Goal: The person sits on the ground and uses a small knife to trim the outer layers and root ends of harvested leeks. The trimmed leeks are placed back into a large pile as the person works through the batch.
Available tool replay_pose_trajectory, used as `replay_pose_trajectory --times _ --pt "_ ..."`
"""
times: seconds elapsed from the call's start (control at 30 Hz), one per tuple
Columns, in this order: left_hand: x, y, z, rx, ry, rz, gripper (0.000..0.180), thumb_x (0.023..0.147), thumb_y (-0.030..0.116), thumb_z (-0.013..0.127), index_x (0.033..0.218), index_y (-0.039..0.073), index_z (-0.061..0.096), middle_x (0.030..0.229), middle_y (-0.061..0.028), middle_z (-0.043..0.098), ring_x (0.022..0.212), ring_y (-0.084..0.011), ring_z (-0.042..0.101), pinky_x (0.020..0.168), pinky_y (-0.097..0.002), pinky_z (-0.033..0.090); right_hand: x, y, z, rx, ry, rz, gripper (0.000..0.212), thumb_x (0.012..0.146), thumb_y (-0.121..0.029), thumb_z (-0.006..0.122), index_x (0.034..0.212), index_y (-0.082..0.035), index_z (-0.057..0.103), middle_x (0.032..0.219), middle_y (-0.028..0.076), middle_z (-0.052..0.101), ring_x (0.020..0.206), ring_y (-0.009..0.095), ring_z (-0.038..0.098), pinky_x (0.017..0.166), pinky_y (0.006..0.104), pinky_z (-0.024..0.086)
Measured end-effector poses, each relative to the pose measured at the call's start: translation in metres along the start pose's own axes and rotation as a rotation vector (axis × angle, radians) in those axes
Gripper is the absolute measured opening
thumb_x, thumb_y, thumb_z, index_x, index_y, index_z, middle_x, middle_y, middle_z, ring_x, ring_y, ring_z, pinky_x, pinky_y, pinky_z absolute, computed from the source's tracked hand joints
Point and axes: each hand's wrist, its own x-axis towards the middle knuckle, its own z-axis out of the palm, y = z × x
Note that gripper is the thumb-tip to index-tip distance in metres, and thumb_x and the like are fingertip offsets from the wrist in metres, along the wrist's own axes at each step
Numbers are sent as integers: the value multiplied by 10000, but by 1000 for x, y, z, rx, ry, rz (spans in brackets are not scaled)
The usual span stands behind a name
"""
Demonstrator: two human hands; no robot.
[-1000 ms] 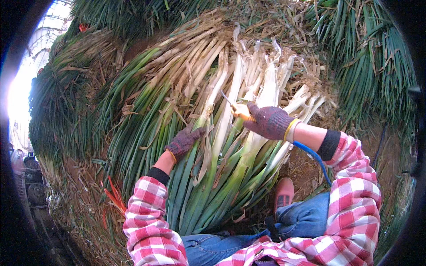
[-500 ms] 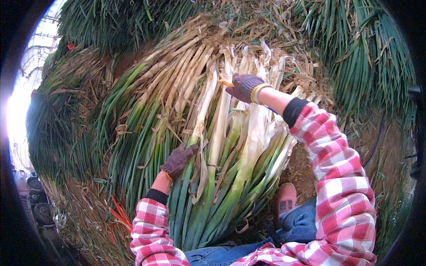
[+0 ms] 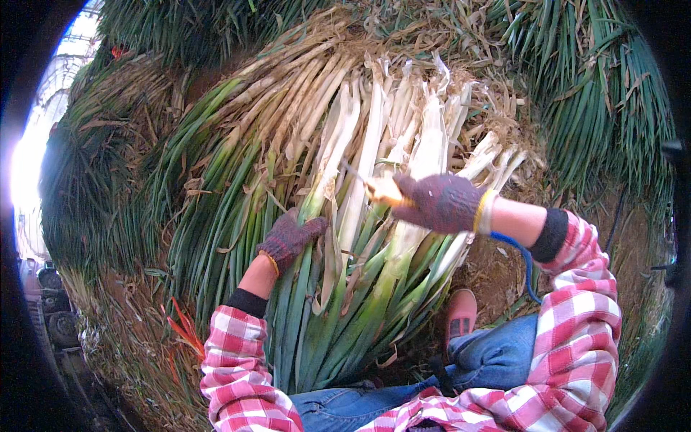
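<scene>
Long green onions (image 3: 389, 273) lie in a thick layer in front of me, white stems away from me and green leaves towards me. My left hand (image 3: 290, 237), in a dark knit glove, is closed round the green part of one green onion (image 3: 336, 155); loose pale skin hangs beside it. Above the white stems, my right hand (image 3: 443, 204), gloved alike, grips a yellow air blow gun (image 3: 384, 191). Its thin nozzle points left towards the held onion. A blue hose (image 3: 529, 263) runs back from under my right wrist. The fingertips of both hands are partly hidden.
More green onion heaps stand at the far left (image 3: 173, 36), the left (image 3: 93, 194) and the right (image 3: 597, 93). Dry peelings (image 3: 461, 36) cover the soil beyond the stems. Orange-red strips (image 3: 188, 333) lie at lower left. My pink shoe (image 3: 461, 313) is beside the onions.
My right hand has come back towards me and a little right with the air blow gun, from the stem ends to above the middle. The hose shows more. My left hand stays on its onion.
</scene>
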Motion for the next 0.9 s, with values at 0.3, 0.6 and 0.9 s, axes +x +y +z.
replay_pose_trajectory --times 0.3,0.6,0.9 --pt "-11 17 -1 42 35 -66 809 753 633 763 1185 -42 654 1086 -258 709 1024 -376 692 921 -434 521 -12 -21 1 19 -38 2 537 979 -523 542 1141 -11 566 828 268 690 805 456 697 731 536 551" --pt "-10 16 -5 53 -23 -62 768 762 630 762 1188 -4 681 1067 -221 726 1020 -341 698 920 -428 523 2 -7 3 6 2 35 551 1000 -499 510 1193 16 539 869 274 701 827 465 697 761 536 544" --pt "-12 18 0 -13 -2 -52 703 783 545 800 1191 -10 661 1087 -188 728 1015 -304 703 897 -405 529 108 51 -18 -125 198 273 558 969 -475 552 1217 26 545 998 240 727 912 426 713 810 517 548"
